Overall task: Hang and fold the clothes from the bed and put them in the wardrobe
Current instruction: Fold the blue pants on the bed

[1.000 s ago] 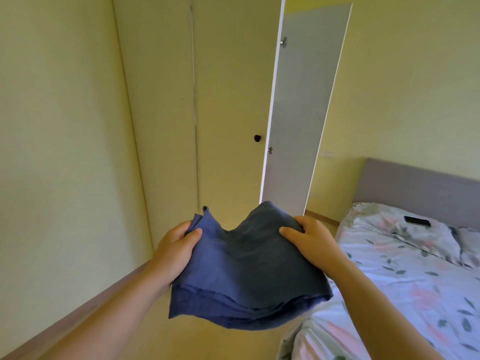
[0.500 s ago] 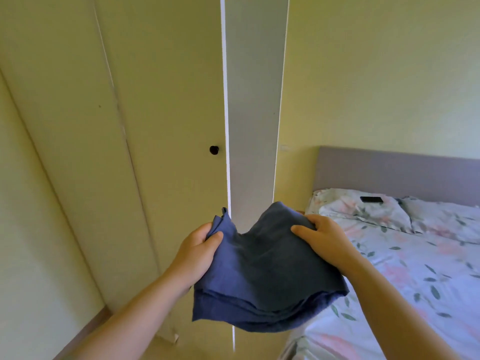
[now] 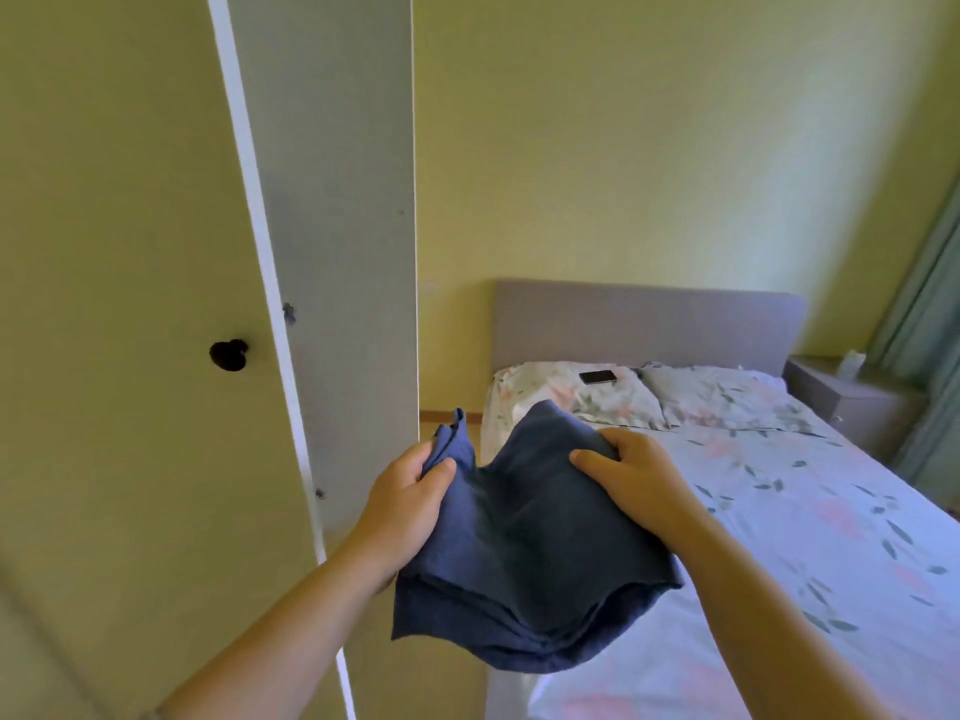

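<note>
You're holding the folded blue garment (image 3: 530, 553) in the air btwn the open wardrobe door (image 3: 337, 200) & the bed (image 3: 779, 511), left hand (image 3: 410, 504) pinching its far-left corner, right hand (image 3: 639, 475) gripping the right edge: fold looks done, putting it away isn't yet.

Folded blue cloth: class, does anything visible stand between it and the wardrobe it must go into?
The open wardrobe door stands upright just beyond the folded blue cloth and the left hand. The wardrobe's inside is hidden in this view, so whether the door blocks the way cannot be told.
</note>
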### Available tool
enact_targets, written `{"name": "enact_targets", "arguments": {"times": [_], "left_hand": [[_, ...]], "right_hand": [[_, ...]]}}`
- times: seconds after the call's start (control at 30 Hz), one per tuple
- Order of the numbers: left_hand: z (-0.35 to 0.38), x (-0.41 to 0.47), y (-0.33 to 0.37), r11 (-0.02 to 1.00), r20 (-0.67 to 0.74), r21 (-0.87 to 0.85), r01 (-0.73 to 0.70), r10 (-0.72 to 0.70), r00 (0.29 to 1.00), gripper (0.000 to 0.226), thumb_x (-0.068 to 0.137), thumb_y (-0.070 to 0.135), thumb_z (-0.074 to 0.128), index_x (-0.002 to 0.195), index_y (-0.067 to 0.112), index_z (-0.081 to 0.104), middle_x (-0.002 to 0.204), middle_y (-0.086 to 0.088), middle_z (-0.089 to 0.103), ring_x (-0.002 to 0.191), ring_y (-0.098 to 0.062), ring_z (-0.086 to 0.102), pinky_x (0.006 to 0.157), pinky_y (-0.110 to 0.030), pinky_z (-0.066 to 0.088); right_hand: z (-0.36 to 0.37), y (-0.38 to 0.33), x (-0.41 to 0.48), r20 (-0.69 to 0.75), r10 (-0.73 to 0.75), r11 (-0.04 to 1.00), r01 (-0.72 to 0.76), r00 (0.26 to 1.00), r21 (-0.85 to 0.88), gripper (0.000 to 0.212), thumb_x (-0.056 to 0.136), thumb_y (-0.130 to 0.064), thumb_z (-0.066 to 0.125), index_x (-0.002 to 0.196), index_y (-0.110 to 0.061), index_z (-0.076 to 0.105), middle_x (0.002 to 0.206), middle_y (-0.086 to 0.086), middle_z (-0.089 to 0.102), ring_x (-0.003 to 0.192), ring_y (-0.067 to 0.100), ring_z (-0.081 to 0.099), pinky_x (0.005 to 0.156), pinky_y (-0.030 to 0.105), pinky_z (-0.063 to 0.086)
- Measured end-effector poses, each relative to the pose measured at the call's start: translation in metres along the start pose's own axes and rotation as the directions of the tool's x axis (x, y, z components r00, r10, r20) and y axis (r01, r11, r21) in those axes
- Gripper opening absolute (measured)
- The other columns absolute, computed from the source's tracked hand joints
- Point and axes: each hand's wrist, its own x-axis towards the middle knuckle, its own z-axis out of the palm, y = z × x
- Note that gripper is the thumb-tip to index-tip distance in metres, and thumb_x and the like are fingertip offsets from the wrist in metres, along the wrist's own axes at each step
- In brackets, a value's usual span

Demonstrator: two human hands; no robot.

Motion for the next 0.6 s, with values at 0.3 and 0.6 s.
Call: {"name": "enact_targets", "arguments": {"times": [0.3,0.6], "left_hand": [[0.051,0.130,-0.028,0.998,-0.061,-0.063,0.019,-0.023,0.998,0.019,0.100,0.021,0.048,0.100,0.027,0.066,0.091,0.003,0.072,0.087,-0.010,0.067,0.069,-0.021,0.052],[0.044,0.243,-0.042,0.991,-0.329,-0.131,0.010,-0.053,0.943,0.028,0.100,0.022,0.046,0.125,0.028,0.058,0.116,0.007,0.063,0.103,-0.011,0.061,0.080,-0.025,0.050]], "right_hand": [[0.003,0.046,0.144,-0.024,0.013,1.000,-0.013,1.000,-0.014,0.018,0.089,-0.026,0.061,0.076,-0.014,0.061,0.069,0.004,0.064,0.066,0.016,0.057,0.058,0.027,0.043],[0.039,0.011,0.293,0.006,-0.162,0.986,0.162,0.987,-0.045,0.019,0.089,-0.025,0.062,0.089,-0.008,0.067,0.081,0.011,0.069,0.076,0.021,0.061,0.069,0.026,0.048]]}}
